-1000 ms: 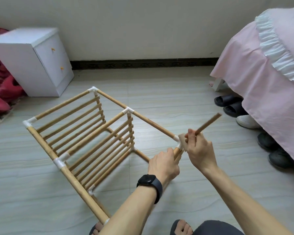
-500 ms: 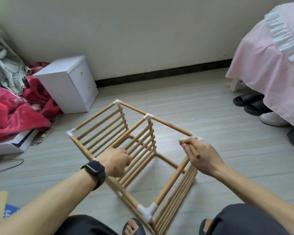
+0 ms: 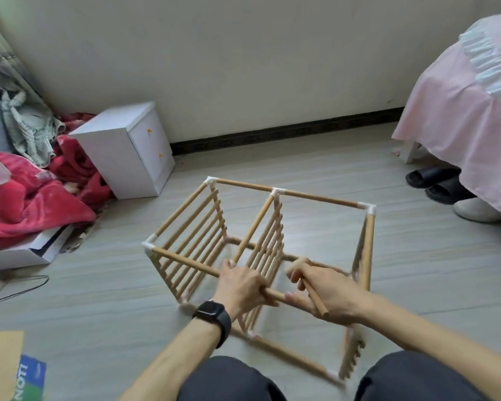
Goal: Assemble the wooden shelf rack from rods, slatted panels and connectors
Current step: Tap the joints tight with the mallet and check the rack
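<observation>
A light wooden shelf rack [image 3: 315, 197], built of round rods joined by white plastic corner connectors [image 3: 369, 208], stands on the pale grey tiled floor [image 3: 417, 270] in the middle of the view, just in front of the person's knees. Three slatted wooden panels stand upright in it: one at its nine o'clock end [image 3: 194, 241], one in the middle [image 3: 268, 238] and one at its three o'clock end [image 3: 352, 354].

The left hand [image 3: 242, 287], with a black smartwatch [image 3: 213, 314] on its wrist, grips the rack's near top rod [image 3: 185, 261], fingers curled round it beside the middle panel. The right hand [image 3: 329, 296] holds a short loose wooden rod [image 3: 318, 305] slanted across its palm, the fingers wrapped over it, and its fingertips also touch the near top rod between the two hands. The rack's near three o'clock corner is blurred, so how the rods join there cannot be told.

At ten o'clock from the rack a small white two-drawer cabinet [image 3: 122, 151] stands against the wall, with a crumpled red blanket [image 3: 26, 206] and a flat white box [image 3: 26, 253] at nine o'clock. At two o'clock hangs a pink bed skirt [image 3: 451, 134], with black slippers [image 3: 434, 180] and a white shoe [image 3: 475, 211] under its edge. A piece of brown cardboard [image 3: 0, 360] lies at seven o'clock.
</observation>
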Demonstrator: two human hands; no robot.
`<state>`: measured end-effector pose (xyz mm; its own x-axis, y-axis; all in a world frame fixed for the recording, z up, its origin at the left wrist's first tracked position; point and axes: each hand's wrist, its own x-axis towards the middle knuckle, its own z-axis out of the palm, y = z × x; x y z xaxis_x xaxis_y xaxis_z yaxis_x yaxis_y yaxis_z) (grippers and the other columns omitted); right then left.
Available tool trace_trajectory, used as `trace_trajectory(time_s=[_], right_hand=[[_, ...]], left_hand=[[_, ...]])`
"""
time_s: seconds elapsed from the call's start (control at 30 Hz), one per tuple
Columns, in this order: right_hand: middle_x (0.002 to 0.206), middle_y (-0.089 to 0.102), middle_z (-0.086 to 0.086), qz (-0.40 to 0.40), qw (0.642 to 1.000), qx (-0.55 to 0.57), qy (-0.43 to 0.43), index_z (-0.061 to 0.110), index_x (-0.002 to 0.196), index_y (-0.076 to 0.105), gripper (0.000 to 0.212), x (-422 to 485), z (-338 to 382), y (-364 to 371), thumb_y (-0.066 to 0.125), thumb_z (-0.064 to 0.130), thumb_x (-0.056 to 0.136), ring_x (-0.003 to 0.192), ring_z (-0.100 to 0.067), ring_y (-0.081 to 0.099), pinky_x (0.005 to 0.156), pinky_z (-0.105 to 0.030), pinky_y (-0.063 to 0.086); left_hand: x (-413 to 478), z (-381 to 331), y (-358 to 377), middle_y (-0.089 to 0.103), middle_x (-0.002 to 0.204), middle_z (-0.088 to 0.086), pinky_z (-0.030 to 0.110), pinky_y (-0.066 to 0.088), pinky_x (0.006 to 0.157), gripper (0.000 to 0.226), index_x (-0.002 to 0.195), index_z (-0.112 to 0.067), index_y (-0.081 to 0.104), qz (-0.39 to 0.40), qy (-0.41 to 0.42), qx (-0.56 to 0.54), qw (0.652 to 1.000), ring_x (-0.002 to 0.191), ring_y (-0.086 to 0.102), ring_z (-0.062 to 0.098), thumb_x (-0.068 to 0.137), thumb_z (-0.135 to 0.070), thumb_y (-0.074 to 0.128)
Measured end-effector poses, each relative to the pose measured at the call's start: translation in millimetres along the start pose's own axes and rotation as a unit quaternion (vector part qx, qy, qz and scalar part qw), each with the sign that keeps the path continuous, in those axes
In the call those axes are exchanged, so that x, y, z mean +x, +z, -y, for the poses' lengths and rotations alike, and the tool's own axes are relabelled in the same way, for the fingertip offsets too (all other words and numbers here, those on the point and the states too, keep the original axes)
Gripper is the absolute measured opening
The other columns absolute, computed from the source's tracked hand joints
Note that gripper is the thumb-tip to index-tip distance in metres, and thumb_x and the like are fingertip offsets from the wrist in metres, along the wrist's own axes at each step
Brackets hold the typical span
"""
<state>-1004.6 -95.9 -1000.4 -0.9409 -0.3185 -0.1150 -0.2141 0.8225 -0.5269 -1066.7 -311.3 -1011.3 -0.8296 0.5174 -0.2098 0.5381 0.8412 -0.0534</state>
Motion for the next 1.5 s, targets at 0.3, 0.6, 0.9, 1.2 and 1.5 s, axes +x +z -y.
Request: trace_trajectory(time_s=[0.3,0.6,0.9,1.2,1.5], right_hand=[[0.089,0.057,0.014,-0.190,0.964,-0.176,0.068,0.033,0.111,0.053,0.025,-33.5,-71.6,26.5,0.041,0.053,0.101,0.083,-0.013,0.059,0.081,-0.033,0.046],[0.085,0.058,0.003,-0.242,0.948,-0.206,0.004,0.020,0.108,0.063,0.033,-21.1,-81.8,5.7,0.044,0.045,0.101,0.074,-0.020,0.055,0.073,-0.040,0.049],[0.084,0.062,-0.006,-0.316,0.935,-0.160,0.015,0.016,0.103,0.061,0.037,64.5,-98.1,-125.5,0.043,0.049,0.103,0.078,-0.030,0.056,0.075,-0.044,0.044],[0.083,0.050,0.007,-0.189,0.964,-0.164,0.090,0.028,0.098,0.052,0.043,134.5,-157.6,-106.8,0.028,0.063,0.098,0.078,-0.020,0.050,0.079,-0.040,0.040],[0.091,0.056,0.008,-0.159,0.970,-0.107,0.150,0.031,0.097,0.055,0.031,192.9,-196.8,-92.5,0.041,0.058,0.102,0.092,-0.021,0.054,0.085,-0.041,0.041]], left_hand=[[24.8,16.2,1.3,0.056,0.125,-0.010,0.034,0.052,0.093,0.067,0.130,-0.036,0.055,-0.143,-0.008,-0.171,0.975,0.113,0.055,0.011,0.081,-0.082,0.050],[5.3,57.3,27.4,0.050,0.076,-0.009,0.023,0.035,0.055,0.070,0.087,-0.027,0.051,-0.128,-0.026,-0.037,0.991,0.062,0.042,0.008,0.080,-0.083,0.010],[98.8,79.5,-104.7,0.047,0.071,-0.005,0.033,0.027,0.067,0.058,0.081,-0.021,0.053,-0.260,-0.023,-0.037,0.965,0.064,0.042,0.014,0.092,-0.072,0.029],[179.0,93.5,-42.4,0.053,0.073,-0.004,0.037,0.029,0.071,0.068,0.080,-0.019,0.055,-0.165,-0.063,-0.101,0.979,0.070,0.048,0.020,0.086,-0.076,0.020],[237.3,94.5,6.9,0.051,0.075,-0.008,0.034,0.030,0.074,0.057,0.085,-0.025,0.057,-0.190,-0.118,-0.115,0.968,0.078,0.049,0.018,0.094,-0.072,0.026]])
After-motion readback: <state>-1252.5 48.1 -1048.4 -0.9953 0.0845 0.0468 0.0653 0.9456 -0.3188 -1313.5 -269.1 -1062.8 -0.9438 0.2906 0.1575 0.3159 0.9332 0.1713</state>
